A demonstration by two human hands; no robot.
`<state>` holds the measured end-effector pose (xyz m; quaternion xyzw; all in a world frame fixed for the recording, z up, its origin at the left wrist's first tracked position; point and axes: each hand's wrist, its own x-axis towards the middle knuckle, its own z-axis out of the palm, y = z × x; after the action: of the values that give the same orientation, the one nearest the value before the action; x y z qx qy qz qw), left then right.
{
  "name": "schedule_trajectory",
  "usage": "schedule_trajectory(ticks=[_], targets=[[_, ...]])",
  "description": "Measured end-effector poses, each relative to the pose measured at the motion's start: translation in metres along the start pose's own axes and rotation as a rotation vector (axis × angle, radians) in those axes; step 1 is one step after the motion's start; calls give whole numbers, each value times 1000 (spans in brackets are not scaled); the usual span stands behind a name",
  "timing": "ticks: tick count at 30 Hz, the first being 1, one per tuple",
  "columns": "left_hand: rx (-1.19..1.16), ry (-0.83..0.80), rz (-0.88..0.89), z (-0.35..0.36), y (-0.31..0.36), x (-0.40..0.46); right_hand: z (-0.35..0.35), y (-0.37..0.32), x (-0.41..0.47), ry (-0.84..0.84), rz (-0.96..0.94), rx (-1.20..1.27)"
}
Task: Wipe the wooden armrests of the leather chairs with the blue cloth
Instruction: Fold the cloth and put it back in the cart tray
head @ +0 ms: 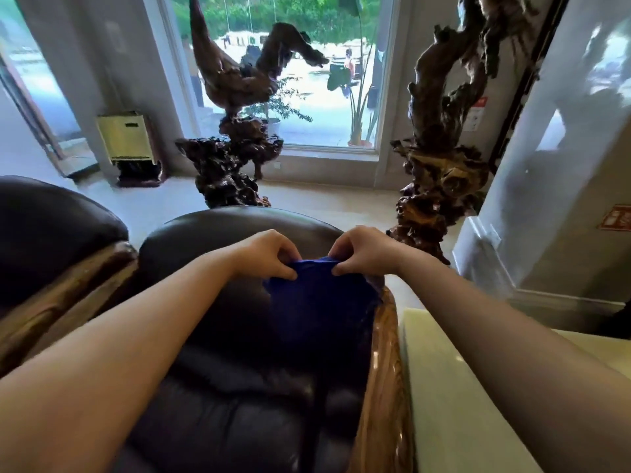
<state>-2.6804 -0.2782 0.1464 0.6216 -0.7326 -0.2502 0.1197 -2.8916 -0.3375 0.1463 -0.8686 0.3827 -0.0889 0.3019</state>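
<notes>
The blue cloth (321, 302) hangs in the air over the seat of a dark leather chair (239, 397). My left hand (269, 254) pinches its top left corner and my right hand (365, 249) pinches its top right corner. The cloth's right edge hangs against the chair's right wooden armrest (384, 387), which runs from the chair back toward me. A second leather chair (44, 230) stands on the left, and its wooden armrest (65, 295) lies between the two chairs.
A pale green tabletop (454, 404) sits just right of the armrest. Two dark root-wood sculptures (232, 158) (440, 158) stand behind the chairs before a large window (290, 63). A white column (560, 165) rises at right.
</notes>
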Motion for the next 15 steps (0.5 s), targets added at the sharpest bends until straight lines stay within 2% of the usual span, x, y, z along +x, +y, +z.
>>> schedule_trajectory(ticks=[6, 15], targets=[[-1, 99, -121, -49, -48, -104, 33, -105, 26, -90, -174, -35], [-62, 185, -321, -102, -161, -307, 159, -295, 66, -239, -405, -89]])
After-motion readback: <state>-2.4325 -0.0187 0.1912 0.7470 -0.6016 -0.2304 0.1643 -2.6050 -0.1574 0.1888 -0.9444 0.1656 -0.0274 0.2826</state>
